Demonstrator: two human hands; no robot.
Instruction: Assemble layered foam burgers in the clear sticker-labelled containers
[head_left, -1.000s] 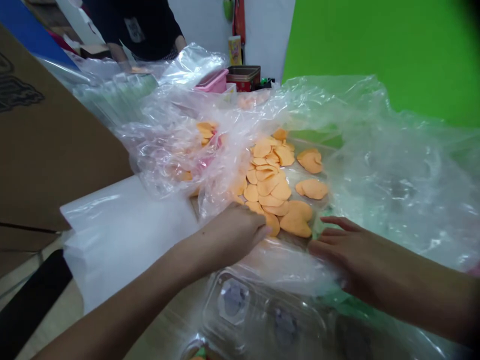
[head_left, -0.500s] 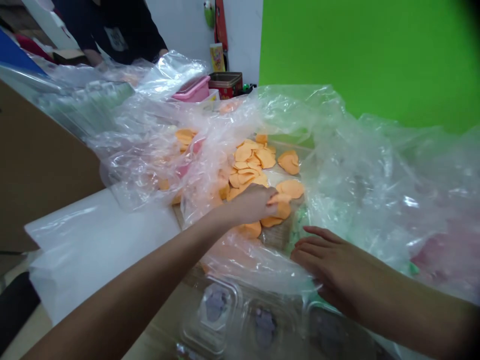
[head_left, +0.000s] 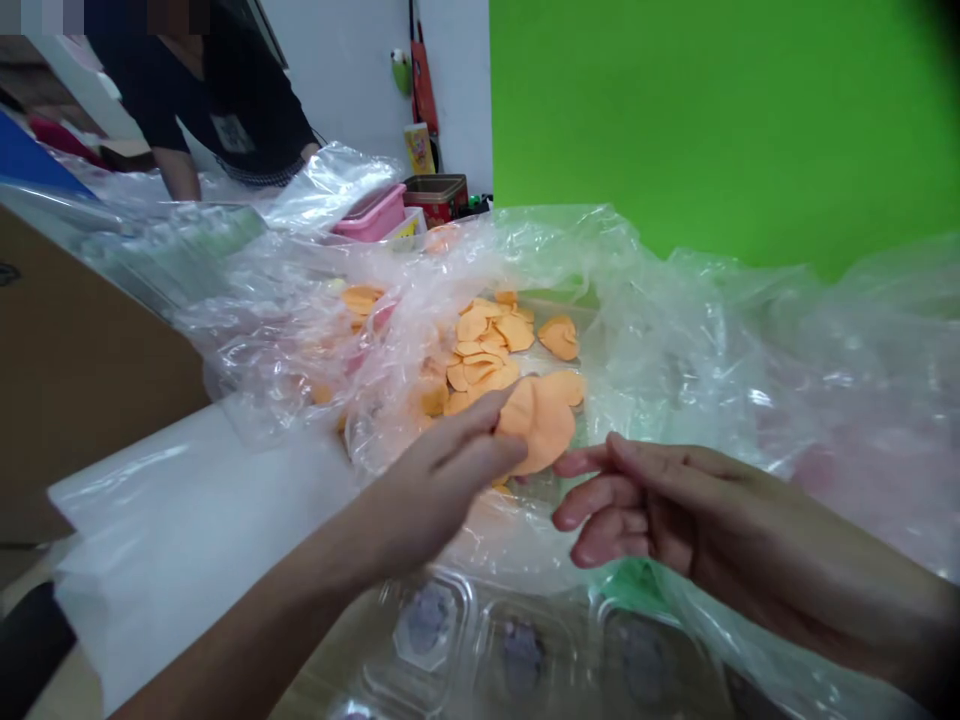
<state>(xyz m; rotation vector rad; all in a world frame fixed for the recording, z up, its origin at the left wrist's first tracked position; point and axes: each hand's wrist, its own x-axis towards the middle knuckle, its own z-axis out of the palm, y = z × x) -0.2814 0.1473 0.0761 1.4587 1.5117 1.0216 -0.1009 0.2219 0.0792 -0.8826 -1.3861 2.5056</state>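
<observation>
Between the thumb and fingers of my left hand (head_left: 442, 480) is a thin, rounded orange piece (head_left: 541, 425), raised above the others. My right hand (head_left: 645, 510) is just right of it, palm turned inward, fingers apart and slightly curled, with nothing in them. Behind the held piece lies a pile of similar orange pieces (head_left: 487, 335) in an opening among crumpled clear plastic bags (head_left: 645, 330). Below my hands stand clear plastic containers (head_left: 472, 650), each with a purple-grey thing (head_left: 521, 655) inside.
A person (head_left: 225, 100) in dark clothes stands at the back left. Near them are a pink container (head_left: 373, 215) and a red tin (head_left: 436, 197). White sheets (head_left: 202, 530) lie at the left beside a brown board (head_left: 82, 380). A green panel (head_left: 712, 120) rises behind.
My left hand has lifted the orange piece and come back toward me. My right hand has turned from palm down to palm inward. The view has shifted slightly.
</observation>
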